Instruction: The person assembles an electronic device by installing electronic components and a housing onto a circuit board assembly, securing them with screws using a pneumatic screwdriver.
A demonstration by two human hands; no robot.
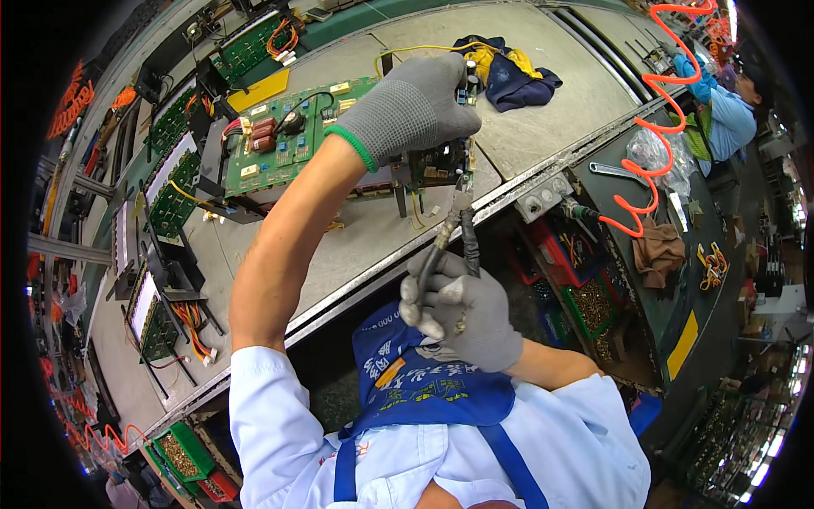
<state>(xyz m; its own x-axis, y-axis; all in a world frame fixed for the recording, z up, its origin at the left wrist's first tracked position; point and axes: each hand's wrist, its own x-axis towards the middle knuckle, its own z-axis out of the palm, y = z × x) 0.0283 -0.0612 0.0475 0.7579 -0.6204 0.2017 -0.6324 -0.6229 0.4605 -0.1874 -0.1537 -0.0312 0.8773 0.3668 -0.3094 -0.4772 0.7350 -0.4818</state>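
My left hand [415, 106], in a grey dotted glove with a green cuff, reaches across the right end of a green circuit board assembly [292, 140]. Its fingers are curled beside dark cylindrical components [471, 76]; what they pinch is hidden. In my right hand [466, 318], also gloved, is a pair of pliers [468, 233] with worn, dark-wrapped handles. The jaws point away from me, at the right edge of the assembly just below my left hand. Brown-red components and a black coil stand on the board.
A dark blue and yellow cloth [513, 76] lies beyond my left hand. More board assemblies [174, 195] stand at left. Bins of small brass parts [591, 305] sit below the bench edge at right. A coiled orange air hose [653, 127] hangs near a co-worker [729, 123].
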